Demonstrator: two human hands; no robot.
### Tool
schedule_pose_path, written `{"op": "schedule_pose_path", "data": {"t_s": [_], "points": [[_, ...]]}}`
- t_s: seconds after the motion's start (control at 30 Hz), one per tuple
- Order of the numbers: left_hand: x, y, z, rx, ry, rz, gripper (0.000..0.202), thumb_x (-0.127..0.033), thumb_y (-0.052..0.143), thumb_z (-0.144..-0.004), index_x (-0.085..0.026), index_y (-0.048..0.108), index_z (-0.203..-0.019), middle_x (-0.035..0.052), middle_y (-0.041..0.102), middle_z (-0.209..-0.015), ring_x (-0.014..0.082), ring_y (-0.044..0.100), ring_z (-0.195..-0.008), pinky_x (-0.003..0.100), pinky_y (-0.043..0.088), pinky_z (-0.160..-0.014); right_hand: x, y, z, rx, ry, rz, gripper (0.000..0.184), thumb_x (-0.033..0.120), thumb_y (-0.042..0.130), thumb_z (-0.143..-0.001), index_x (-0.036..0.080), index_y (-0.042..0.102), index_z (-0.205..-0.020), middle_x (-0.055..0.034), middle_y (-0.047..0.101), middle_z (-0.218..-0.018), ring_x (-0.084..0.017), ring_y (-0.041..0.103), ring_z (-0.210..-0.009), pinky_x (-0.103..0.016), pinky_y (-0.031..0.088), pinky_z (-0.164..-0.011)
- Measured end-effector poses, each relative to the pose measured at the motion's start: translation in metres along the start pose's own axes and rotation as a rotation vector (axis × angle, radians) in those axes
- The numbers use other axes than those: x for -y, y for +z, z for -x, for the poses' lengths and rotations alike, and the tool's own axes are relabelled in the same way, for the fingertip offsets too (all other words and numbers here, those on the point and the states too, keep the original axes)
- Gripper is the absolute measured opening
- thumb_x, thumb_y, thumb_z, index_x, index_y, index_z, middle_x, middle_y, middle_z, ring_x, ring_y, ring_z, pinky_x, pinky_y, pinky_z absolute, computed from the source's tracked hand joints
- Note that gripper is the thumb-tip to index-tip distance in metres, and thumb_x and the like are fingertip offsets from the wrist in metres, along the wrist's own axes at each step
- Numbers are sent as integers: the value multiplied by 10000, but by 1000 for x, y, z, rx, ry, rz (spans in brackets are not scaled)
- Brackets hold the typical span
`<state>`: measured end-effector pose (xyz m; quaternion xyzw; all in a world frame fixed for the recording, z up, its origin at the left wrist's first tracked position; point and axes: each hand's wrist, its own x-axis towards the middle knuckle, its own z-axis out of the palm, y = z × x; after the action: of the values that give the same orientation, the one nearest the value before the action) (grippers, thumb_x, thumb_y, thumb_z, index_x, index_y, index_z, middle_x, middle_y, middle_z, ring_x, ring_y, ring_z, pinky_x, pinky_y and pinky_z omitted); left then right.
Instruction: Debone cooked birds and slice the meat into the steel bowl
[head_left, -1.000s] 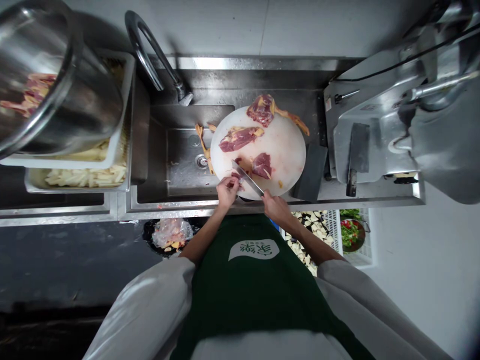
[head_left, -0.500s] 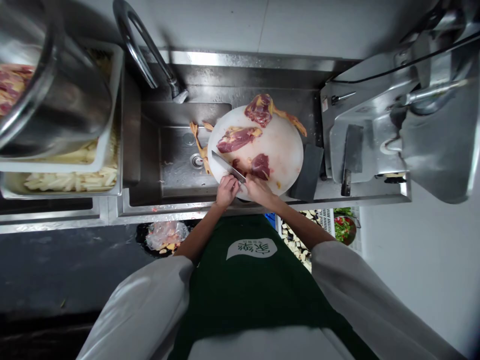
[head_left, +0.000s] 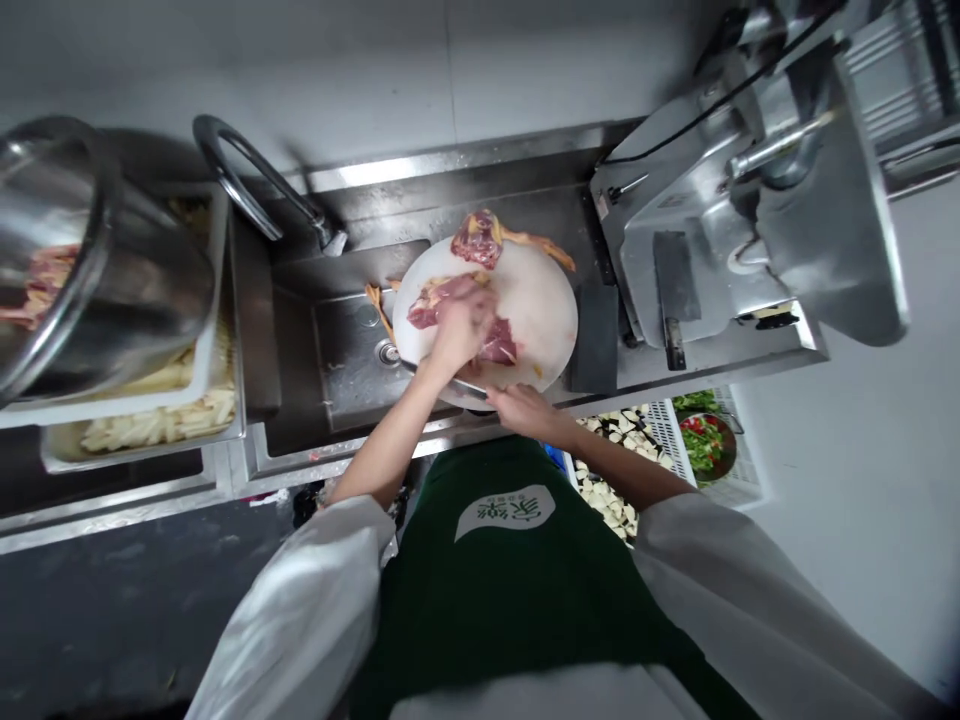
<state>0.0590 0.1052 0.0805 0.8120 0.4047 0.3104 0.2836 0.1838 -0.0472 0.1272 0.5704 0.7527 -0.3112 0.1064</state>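
Note:
A round white cutting board (head_left: 541, 300) lies across the steel sink (head_left: 337, 340) and carries several pieces of raw red meat (head_left: 480, 238). My left hand (head_left: 459, 322) reaches over the board onto the middle meat piece (head_left: 424, 308), blurred, fingers bent down on it. My right hand (head_left: 521, 408) is at the board's near edge, closed round the handle of a knife (head_left: 459, 385) whose blade lies low under my left forearm.
A large steel pot (head_left: 90, 270) with meat sits on trays of pale cut strips (head_left: 161, 420) at left. A faucet (head_left: 262, 190) arches over the sink. A cleaver (head_left: 673, 290) rests on the steel machine (head_left: 750, 200) at right. Baskets of cut vegetables (head_left: 622, 470) stand below.
My left hand left the small piece at the near edge and reached forward onto the middle meat piece. The knife dropped low toward the near rim. The view shifted.

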Motion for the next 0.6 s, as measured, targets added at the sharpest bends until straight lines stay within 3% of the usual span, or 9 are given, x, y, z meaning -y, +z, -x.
{"op": "schedule_pose_path", "data": {"t_s": [0.07,0.1,0.2,0.33,0.47,0.53,0.6], "points": [[-1,37,-16,329,35,-83,113,-173,634,-891,-151,645,-780,95,637,-871,225,639,-886,354,535,-836,3,10,-1,22,-28,1,354,150,495,-966,142,567,-1312,-160,753,-1035,-296,726,-1000,-354,520,-868],[0,52,-17,414,36,-130,102,-138,655,-859,-144,639,-758,114,642,-875,240,638,-885,366,536,-821,2,14,-3,17,-31,-2,356,142,498,-960,140,570,-1309,-163,752,-1042,-297,727,-1000,-359,527,-861],[5,73,-3,502,31,-276,111,-62,708,-758,-138,662,-823,175,651,-1043,320,612,-1031,438,533,-854,-5,24,-8,-17,-16,-38,341,166,518,-962,142,579,-1296,-163,751,-1043,-300,733,-983,-377,545,-840],[9,56,15,624,86,-337,213,-89,759,-701,-185,688,-877,168,590,-1280,374,524,-1193,536,503,-945,-14,33,-10,-43,-2,-111,352,177,558,-945,140,579,-1294,-168,744,-1071,-292,728,-998,-375,549,-847],[0,41,16,805,227,-129,118,-112,713,-749,-211,664,-707,102,636,-1232,330,521,-1220,538,466,-1018,-15,36,-9,-75,-21,-141,395,154,545,-946,124,549,-1340,-180,729,-1131,-286,716,-1034,-365,543,-862],[-3,36,11,778,171,60,106,-179,715,-795,-206,657,-711,89,682,-1087,287,592,-1120,472,500,-974,-15,35,-10,-70,-31,-139,390,149,548,-941,127,555,-1330,-172,727,-1141,-287,712,-1048,-363,538,-874],[-5,28,3,646,-14,300,152,-296,734,-838,-192,648,-769,63,690,-907,229,656,-929,367,542,-836,-19,34,-9,-49,-50,-147,360,149,556,-933,140,580,-1292,-150,732,-1125,-290,710,-1050,-358,532,-881]]}}
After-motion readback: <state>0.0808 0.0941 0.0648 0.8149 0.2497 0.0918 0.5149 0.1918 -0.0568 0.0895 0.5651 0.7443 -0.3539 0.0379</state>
